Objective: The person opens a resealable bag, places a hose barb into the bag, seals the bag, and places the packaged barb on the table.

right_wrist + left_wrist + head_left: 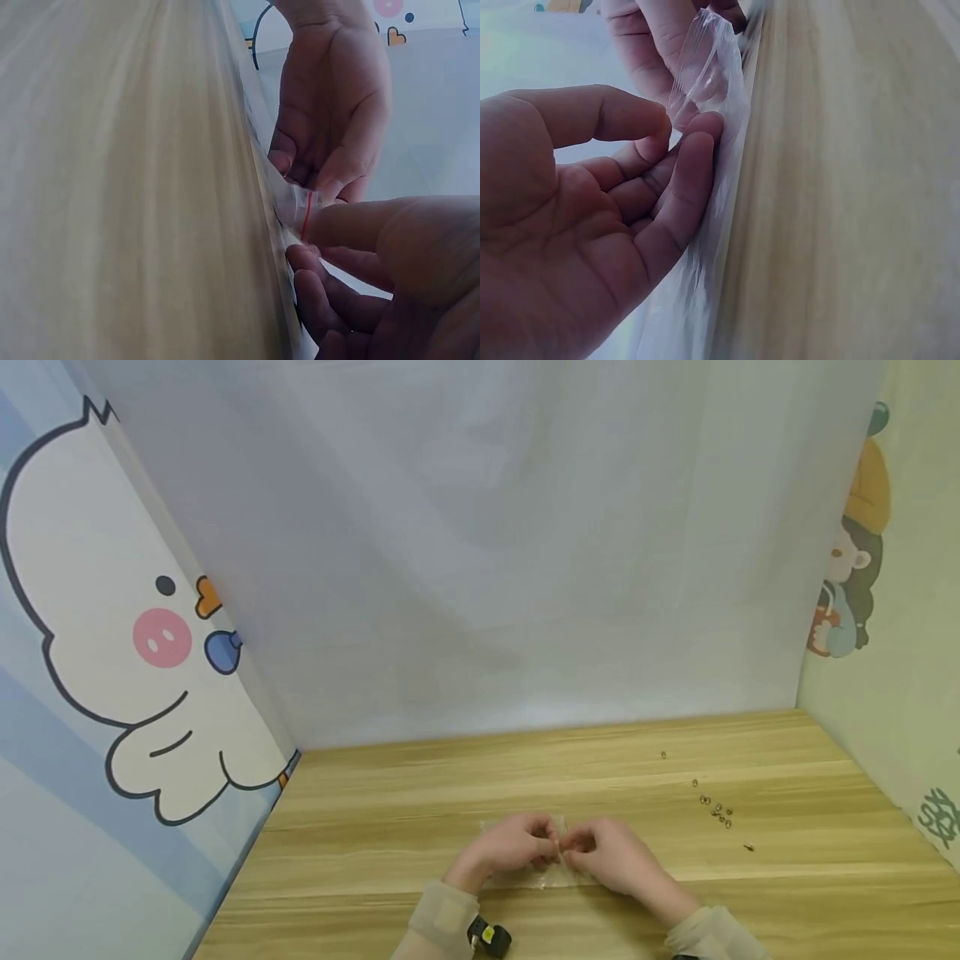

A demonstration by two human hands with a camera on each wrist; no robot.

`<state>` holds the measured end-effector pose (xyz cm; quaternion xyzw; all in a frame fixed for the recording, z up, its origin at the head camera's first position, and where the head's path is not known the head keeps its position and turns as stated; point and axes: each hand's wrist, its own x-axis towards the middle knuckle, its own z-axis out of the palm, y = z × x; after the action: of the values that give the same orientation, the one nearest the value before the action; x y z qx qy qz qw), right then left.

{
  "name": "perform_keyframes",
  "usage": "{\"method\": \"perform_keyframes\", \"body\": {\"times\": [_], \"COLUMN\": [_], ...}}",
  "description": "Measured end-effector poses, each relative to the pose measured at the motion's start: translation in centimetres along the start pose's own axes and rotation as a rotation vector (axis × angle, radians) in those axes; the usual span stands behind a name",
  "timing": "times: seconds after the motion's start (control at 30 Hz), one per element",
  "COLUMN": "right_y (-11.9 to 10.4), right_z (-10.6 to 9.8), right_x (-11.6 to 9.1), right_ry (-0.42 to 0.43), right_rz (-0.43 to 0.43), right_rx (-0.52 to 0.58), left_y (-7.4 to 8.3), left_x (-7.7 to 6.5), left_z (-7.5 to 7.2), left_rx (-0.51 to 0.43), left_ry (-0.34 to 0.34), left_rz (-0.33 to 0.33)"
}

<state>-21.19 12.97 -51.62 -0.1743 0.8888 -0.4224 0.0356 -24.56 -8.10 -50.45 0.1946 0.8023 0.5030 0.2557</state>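
A clear plastic zip bag (543, 880) lies flat on the wooden table, with its top between my two hands. My left hand (517, 843) pinches the bag's edge between thumb and fingers. Close beside it, my right hand (611, 857) pinches the same edge, the fingertips of both hands almost meeting. In the right wrist view a red line runs along the zip bag's mouth (296, 204), by the right thumb. The left wrist view shows the bag's film (733, 97) raised and creased above the table, partly hidden by fingers.
Several small metal pieces (718, 808) lie scattered on the table (360, 827) to the right of my hands, one of them (748, 847) nearer to me. A grey curtain (525, 568) hangs behind the table, and printed cartoon panels stand at both sides.
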Motion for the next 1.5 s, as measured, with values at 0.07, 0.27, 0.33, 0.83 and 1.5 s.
{"method": "perform_keyframes", "body": {"times": [0.07,0.27,0.33,0.83,1.5], "right_y": [-0.2,-0.4,-0.3,0.0,0.4], "right_z": [0.0,-0.4,-0.5,-0.9,-1.0], "right_x": [-0.1,-0.1,-0.1,0.1,0.0], "right_ry": [0.006,0.025,0.022,-0.039,-0.085], "right_rz": [0.032,0.126,0.128,0.077,0.026], "right_rx": [0.009,0.032,0.026,0.047,0.074], "left_y": [0.0,-0.1,-0.2,0.1,1.0], "left_x": [0.0,0.2,0.2,0.2,-0.2], "left_z": [0.1,0.3,0.4,0.3,1.1], "left_rx": [-0.015,-0.134,-0.171,-0.021,0.390], "left_ry": [-0.002,-0.014,-0.020,0.043,0.183], "left_rz": [0.007,0.021,0.028,0.071,0.037]}}
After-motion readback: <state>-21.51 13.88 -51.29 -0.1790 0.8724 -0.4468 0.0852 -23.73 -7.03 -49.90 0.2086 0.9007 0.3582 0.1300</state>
